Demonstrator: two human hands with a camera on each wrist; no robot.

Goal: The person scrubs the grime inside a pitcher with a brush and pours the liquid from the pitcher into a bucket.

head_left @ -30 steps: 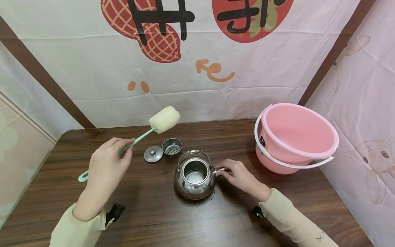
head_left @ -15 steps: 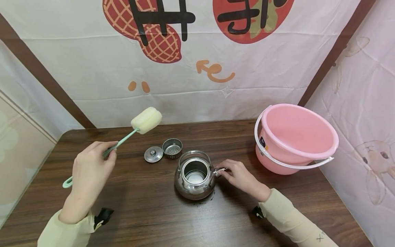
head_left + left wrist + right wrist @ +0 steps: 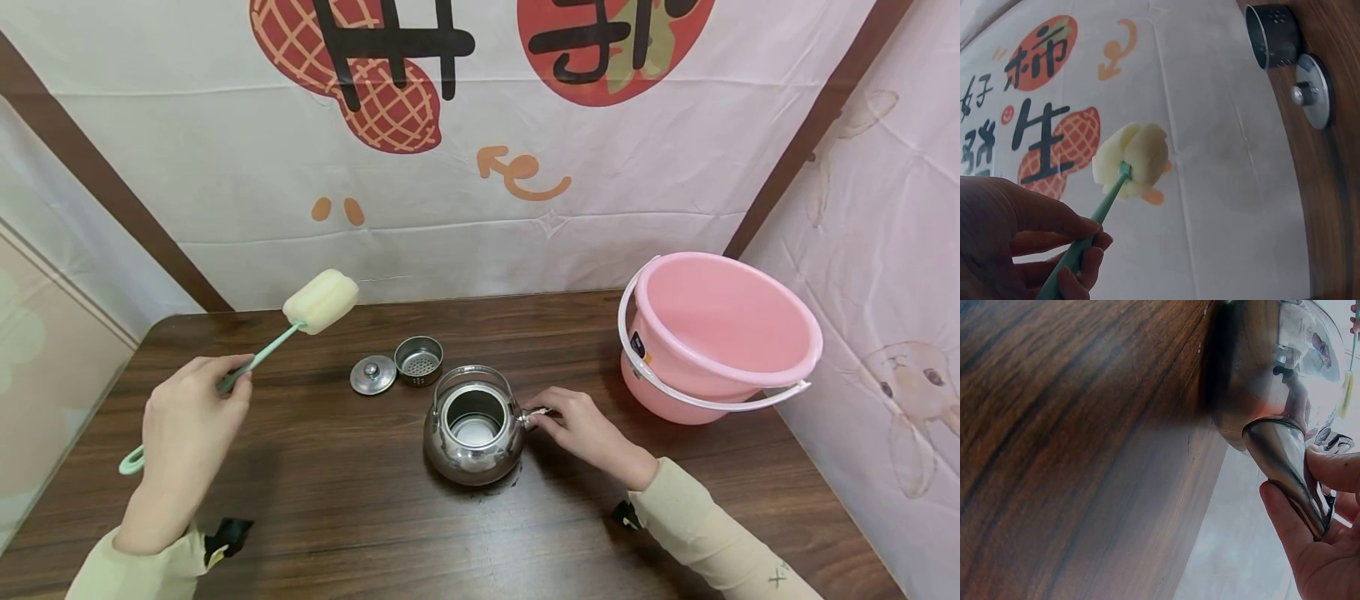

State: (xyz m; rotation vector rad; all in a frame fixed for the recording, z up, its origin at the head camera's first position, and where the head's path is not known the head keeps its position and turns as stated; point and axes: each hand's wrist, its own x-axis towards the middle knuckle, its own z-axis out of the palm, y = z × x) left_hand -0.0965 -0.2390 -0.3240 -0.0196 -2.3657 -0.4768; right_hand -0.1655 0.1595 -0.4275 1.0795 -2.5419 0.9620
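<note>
My left hand (image 3: 193, 417) holds a sponge brush by its green handle (image 3: 1107, 203), up over the left of the table. The pale yellow sponge head (image 3: 321, 302) points away to the upper right, apart from everything else. A shiny metal teapot (image 3: 474, 457) stands upright without its lid at the middle of the table, its hoop handle raised. At its right side my right hand (image 3: 581, 425) pinches the spout (image 3: 1288, 465) between thumb and fingers. Behind the pot to the left lie the metal lid (image 3: 372, 375) and a perforated strainer cup (image 3: 418, 360).
A pink bucket (image 3: 720, 392) with a white handle stands at the back right of the wooden table (image 3: 360, 517). A printed cloth (image 3: 480, 250) hangs along the table's back edge. Small wet marks show beside the teapot.
My left hand has moved left and slightly nearer with the sponge brush, away from above the lid and strainer. The right hand and the teapot have stayed in place.
</note>
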